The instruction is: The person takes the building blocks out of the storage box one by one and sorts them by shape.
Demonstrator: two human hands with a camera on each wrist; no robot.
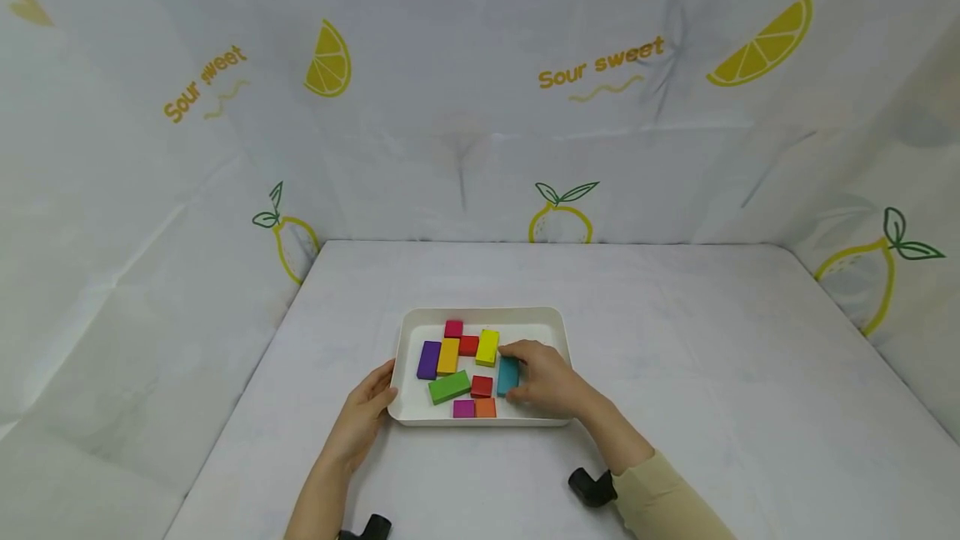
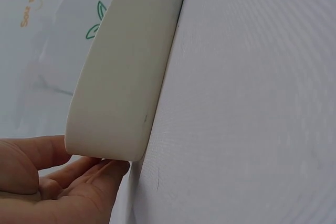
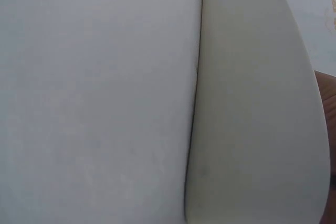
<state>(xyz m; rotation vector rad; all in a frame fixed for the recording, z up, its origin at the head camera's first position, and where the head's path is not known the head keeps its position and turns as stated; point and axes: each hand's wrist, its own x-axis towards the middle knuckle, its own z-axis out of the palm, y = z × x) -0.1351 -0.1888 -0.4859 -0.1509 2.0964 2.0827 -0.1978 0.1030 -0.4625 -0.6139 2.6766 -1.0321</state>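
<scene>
A white tray lies on the table with several coloured blocks in it. At its left end my left hand holds the wall, the thumb by the rim and the fingers lower on the side, as the left wrist view shows. My right hand reaches over the tray's right part and pinches a blue block between thumb and fingers at its two ends. Just left of that block are a yellow block and a red block. The right wrist view shows mostly the tray's outer wall.
Further left in the tray are a purple block, an amber block and a green block. Magenta and orange blocks sit near the front wall. A lemon-print sheet hangs behind the white table.
</scene>
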